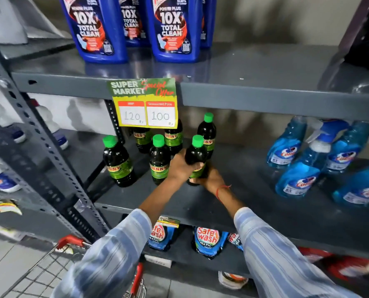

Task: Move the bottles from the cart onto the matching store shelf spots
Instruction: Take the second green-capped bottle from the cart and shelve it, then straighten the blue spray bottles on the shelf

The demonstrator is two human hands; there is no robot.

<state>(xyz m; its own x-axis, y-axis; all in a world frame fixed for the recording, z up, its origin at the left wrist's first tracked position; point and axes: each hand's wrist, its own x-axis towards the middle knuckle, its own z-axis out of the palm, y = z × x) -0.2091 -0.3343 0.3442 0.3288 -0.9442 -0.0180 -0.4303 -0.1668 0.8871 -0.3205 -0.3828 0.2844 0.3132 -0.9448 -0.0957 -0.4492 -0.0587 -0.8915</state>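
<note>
Landmark: price tag [144,103] on the upper shelf's front edge.
Bottle in hand [196,157]: dark, green-capped, below and right of the tag, at the right end of its own kind, likely its matching spot.
Left hand [182,166]: wrapped closed around the bottle's body, steadying it upright.
Right hand [209,179]: closed around its base, apparently setting it onto the shelf [254,190].
Cart [71,241]: far below the tag, leftward; contents hidden.

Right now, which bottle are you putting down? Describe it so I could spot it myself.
Find the yellow price tag hanging off the grey shelf edge. Below it stands a cluster of dark, green-capped bottles. Mine is the held bottle, at the cluster's front right, the only one gripped by the left hand and right hand.
</note>
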